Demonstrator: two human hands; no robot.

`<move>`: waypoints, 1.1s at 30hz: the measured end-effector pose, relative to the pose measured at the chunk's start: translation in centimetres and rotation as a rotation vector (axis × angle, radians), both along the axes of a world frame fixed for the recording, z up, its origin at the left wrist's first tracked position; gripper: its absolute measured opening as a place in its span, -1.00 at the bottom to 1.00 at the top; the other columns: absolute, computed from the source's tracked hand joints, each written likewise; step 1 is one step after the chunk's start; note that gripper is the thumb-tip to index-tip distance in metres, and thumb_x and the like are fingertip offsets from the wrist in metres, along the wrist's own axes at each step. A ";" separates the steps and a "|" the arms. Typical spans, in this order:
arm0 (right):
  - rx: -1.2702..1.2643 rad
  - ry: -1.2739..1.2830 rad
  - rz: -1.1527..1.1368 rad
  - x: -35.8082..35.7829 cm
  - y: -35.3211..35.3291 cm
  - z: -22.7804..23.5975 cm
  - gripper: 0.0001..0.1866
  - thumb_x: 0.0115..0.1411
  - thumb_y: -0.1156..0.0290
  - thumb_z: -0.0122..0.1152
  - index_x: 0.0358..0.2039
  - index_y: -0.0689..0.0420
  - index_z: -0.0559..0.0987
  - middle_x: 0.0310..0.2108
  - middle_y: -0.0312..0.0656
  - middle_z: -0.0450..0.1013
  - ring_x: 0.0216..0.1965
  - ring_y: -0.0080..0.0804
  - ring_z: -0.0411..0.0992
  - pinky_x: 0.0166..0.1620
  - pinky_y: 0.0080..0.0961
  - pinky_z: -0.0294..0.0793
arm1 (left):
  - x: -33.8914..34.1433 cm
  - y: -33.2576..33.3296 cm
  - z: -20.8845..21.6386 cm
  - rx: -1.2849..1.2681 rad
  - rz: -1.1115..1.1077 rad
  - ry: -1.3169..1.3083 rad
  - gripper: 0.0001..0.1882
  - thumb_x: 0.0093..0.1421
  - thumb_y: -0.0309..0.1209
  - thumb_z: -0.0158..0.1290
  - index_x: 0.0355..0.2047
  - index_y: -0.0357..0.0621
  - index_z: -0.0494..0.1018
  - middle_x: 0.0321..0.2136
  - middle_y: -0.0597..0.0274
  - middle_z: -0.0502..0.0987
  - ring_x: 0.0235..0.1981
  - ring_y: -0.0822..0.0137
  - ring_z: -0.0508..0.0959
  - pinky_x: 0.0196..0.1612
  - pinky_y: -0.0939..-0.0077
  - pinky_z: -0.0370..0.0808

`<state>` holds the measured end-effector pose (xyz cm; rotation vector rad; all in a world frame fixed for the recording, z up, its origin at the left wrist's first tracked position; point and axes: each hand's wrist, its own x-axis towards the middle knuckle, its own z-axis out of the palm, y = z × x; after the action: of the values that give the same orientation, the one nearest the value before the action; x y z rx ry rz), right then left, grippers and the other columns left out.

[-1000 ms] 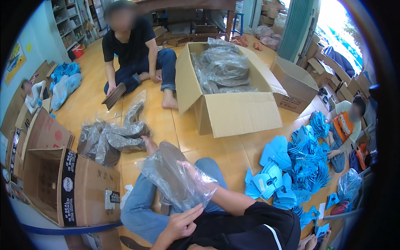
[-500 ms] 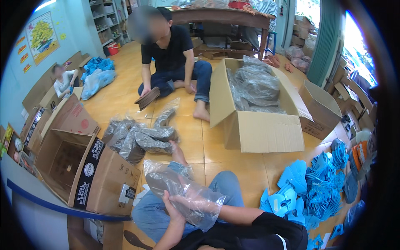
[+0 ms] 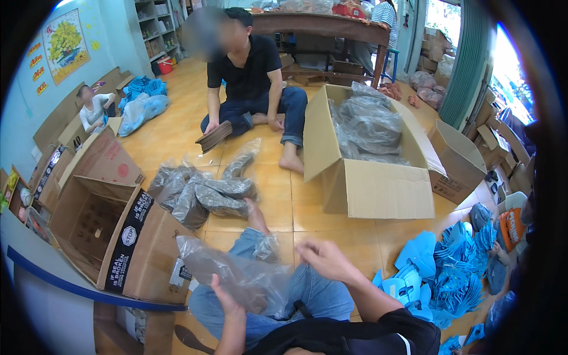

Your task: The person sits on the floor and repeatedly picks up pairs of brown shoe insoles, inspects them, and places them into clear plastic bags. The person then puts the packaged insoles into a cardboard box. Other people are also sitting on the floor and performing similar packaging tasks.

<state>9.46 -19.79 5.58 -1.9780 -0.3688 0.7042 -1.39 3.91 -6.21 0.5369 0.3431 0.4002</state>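
Note:
A clear plastic bag (image 3: 269, 293) lies tilted above my crossed legs, with flat grey-brown pieces, shaped like shoe soles, inside it. My left hand (image 3: 228, 299) grips the bag from below, thumb up along its side. To the right of the bag, apart from it, is my right hand (image 3: 325, 258); its fingers are loosely bent and a little apart, and nothing shows in them. Beyond my foot, several filled plastic bags (image 3: 204, 192) with similar grey-brown contents lie heaped on the tiles. One loose dark sole-shaped piece (image 3: 190, 338) rests near my left elbow.
A large open carton (image 3: 387, 192) full of bagged pieces stands ahead right. Another open carton (image 3: 148, 260) is at my left. Blue cut pieces (image 3: 449, 278) are piled at my right. Across from me sits a person (image 3: 245, 77) holding a stack of brown pieces (image 3: 214, 137).
My right hand has come out of the bag and moved right. The bag has tipped lower and leftward in my left hand. The person opposite stays seated with the stack.

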 end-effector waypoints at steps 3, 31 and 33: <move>0.334 -0.318 -0.082 -1.6 3.6 0.1 -0.28 0.23 0.05 0.14 0.25 0.25 0.20 0.06 0.11 0.32 0.09 -0.03 0.33 0.15 -0.28 0.27 | 0.5 -1.7 -0.5 0.026 -0.074 0.064 -0.41 0.27 -0.05 -0.13 0.18 -0.19 0.21 0.03 0.11 0.39 0.07 0.17 0.40 0.14 0.25 0.33; 0.357 -1.051 -0.132 6.8 -5.5 1.5 0.17 -0.32 0.18 0.45 0.33 0.17 0.07 0.08 0.14 0.23 0.09 0.08 0.24 0.17 -0.15 0.23 | 7.9 -11.9 7.1 0.832 -0.207 -0.168 0.01 0.05 0.15 0.13 0.31 -0.25 0.01 0.19 -0.02 0.23 0.21 0.11 0.28 0.25 0.15 0.19; 0.188 -1.288 -0.189 11.1 -9.1 3.3 0.16 -0.37 0.15 0.46 0.31 0.12 0.14 0.04 0.12 0.25 0.06 0.10 0.25 0.14 -0.10 0.24 | 8.0 -12.4 7.2 0.811 -0.291 -0.154 -0.07 0.09 0.02 0.15 0.30 -0.27 0.04 0.17 -0.04 0.28 0.20 0.12 0.30 0.22 0.16 0.25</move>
<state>20.57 -28.90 8.86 -2.0013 -0.9242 -0.7960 6.66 -8.46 1.03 1.3227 -0.0674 0.2833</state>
